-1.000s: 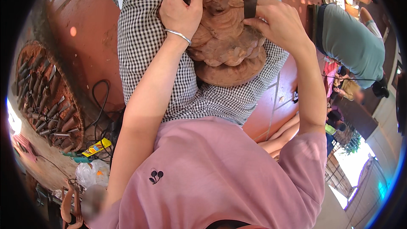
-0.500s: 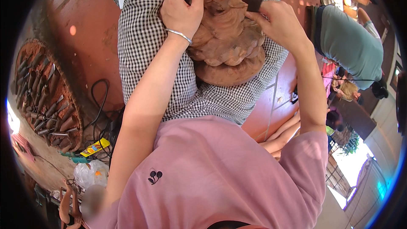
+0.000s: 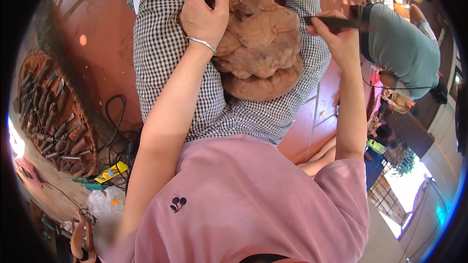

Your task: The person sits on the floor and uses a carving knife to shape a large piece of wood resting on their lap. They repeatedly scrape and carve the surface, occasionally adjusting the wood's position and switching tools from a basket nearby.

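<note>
A brown wood carving (image 3: 258,44) with rounded, scalloped folds and a disc-shaped base rests on my lap between my checkered trouser legs. My left hand (image 3: 204,17), with a silver bangle at the wrist, curls its fingers round a protruding part at the carving's upper left. Off the carving's right side, above my right thigh, my right hand (image 3: 336,36) is closed round a long dark tool (image 3: 336,23). The tool lies almost level, its narrow end toward the carving but apart from it. Its exact kind cannot be made out.
To the left stands a round basket (image 3: 92,141) holding several wooden-handled carving tools (image 3: 46,102). Near it lie a black cable (image 3: 109,112), a yellow packet (image 3: 111,172) and a clear plastic bag (image 3: 103,202). At the right a person in a grey-green top (image 3: 402,51) bends over.
My right hand has moved right and down, away from the carving, and the tool has swung from steep to nearly level. My left hand keeps its hold, shifting only slightly.
</note>
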The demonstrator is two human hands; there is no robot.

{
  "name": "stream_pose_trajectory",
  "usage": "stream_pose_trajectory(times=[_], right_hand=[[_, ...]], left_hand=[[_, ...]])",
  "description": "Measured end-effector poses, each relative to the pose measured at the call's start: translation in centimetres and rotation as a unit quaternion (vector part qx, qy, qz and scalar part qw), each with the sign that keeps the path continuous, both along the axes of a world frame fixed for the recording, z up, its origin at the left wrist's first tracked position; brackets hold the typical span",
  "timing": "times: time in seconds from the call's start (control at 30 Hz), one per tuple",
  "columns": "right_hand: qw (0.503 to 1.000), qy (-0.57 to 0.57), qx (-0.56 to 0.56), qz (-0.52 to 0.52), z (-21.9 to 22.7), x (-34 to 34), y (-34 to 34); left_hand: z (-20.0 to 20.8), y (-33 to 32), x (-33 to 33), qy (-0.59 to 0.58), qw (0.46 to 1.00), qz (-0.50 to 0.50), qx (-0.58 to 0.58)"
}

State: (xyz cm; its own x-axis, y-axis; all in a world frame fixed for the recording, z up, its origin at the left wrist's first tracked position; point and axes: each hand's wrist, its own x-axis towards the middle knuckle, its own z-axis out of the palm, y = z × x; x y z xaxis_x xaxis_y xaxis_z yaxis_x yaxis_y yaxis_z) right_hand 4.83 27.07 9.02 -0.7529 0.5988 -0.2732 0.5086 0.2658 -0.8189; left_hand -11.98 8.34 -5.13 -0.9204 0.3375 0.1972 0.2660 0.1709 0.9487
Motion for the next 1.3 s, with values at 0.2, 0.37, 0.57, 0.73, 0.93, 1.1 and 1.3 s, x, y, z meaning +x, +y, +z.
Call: stream_pose_trajectory(times=[0.2, 0.37, 0.57, 0.73, 0.93, 1.1, 1.3], right_hand=[[0.974, -0.046, 0.165, 0.149, 0.3, -1.4, -1.9], [0.953, -0.07, 0.234, 0.182, 0.5, -2.6, -2.7], [0.955, -0.102, 0.229, 0.159, 0.7, -2.6, -2.7], [0.976, -0.092, 0.169, 0.099, 0.4, -2.2, -2.1], [0.967, -0.078, 0.184, 0.158, 0.3, -2.5, -1.1], [0.97, -0.083, 0.157, 0.165, 0.5, -2.5, -1.1], [0.989, -0.094, 0.055, 0.1, 0.4, -2.2, 1.5]], left_hand=[[2.1, 0.2, 0.1, -0.024, 0.999, 0.019, 0.01], [1.7, 0.1, 0.1, -0.046, 0.999, 0.012, 0.012], [1.6, 0.1, 0.3, -0.02, 1.0, 0.02, 0.01], [2.4, 0.1, 0.2, -0.056, 0.998, 0.006, 0.016], [1.7, 0.1, 0.3, -0.047, 0.999, 0.014, 0.021], [0.1, -0.1, 0.0, -0.026, 1.0, -0.005, 0.003], [1.2, 0.0, 0.1, -0.065, 0.998, -0.016, -0.004]])
